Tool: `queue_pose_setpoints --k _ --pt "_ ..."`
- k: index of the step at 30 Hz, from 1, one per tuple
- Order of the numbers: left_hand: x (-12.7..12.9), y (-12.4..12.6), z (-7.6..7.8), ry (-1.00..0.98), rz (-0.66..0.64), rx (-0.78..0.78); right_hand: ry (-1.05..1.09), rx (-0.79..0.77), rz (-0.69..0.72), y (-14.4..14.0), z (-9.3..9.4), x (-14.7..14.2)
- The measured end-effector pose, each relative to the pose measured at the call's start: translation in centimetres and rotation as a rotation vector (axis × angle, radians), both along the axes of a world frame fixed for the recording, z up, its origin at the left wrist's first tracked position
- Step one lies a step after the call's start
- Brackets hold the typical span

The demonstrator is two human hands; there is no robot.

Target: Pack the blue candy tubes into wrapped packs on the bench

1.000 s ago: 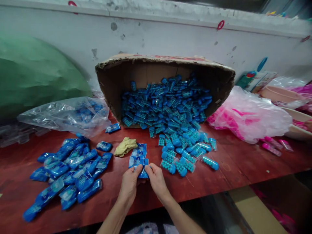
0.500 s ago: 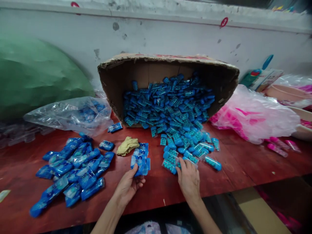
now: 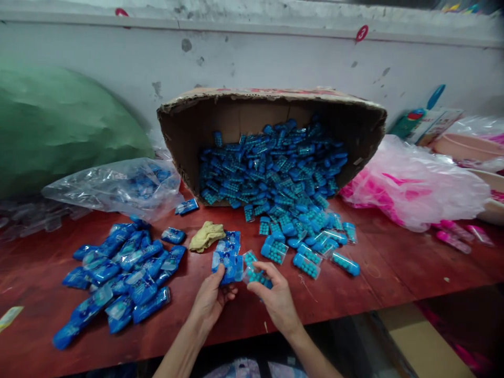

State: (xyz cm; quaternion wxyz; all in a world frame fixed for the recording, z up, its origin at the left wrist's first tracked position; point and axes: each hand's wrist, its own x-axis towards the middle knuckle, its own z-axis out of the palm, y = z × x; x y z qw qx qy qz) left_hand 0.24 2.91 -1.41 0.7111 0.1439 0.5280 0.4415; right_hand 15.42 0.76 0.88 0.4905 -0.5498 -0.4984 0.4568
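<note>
My left hand (image 3: 211, 296) pinches flat blue printed wrappers (image 3: 227, 258) between thumb and fingers, just above the table. Close on their right, my right hand (image 3: 279, 299) grips a small clear bottle (image 3: 258, 276) of turquoise beads; its fingers partly cover it, and I cannot tell whether a second one is with it. Several loose bead bottles with blue caps (image 3: 307, 266) lie to the right of that hand. Beyond them a pile of the same bottles (image 3: 271, 168) spills from a cardboard box (image 3: 173, 123) lying on its side.
Blue wrapped packets (image 3: 122, 268) lie heaped on the red table (image 3: 220, 333) at left. A yellowish crumpled cloth (image 3: 206, 235) sits behind the wrappers. A clear plastic bag (image 3: 98, 184) stands back left, near a large green sheet (image 3: 71, 131). Pink-filled bags (image 3: 417, 184) lie at right.
My right hand has taken hold of a bead bottle at the pile's near edge and moved left with it, close to the wrappers. My left hand has hardly moved.
</note>
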Motion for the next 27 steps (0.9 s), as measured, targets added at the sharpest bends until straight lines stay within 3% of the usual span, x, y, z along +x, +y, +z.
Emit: queue_pose_setpoints --k 8,13,19,27 --pt "-0.2 -0.1 0.3 0.023 -0.059 0.087 -0.055 0.062 0.071 -0.3 0.1 -0.6" --pt "-0.3 0.0 0.6 0.102 -0.096 0.167 -0.060 0.002 0.119 -0.1 -0.3 -0.3" --pt "-0.3 0.2 0.2 0.188 -0.078 0.195 0.116 -0.125 0.140 0.0 -0.7 -0.9" --pt "0.1 0.0 0.8 -0.115 -0.027 0.039 -0.197 0.221 0.072 0.2 -2.1 -2.5"
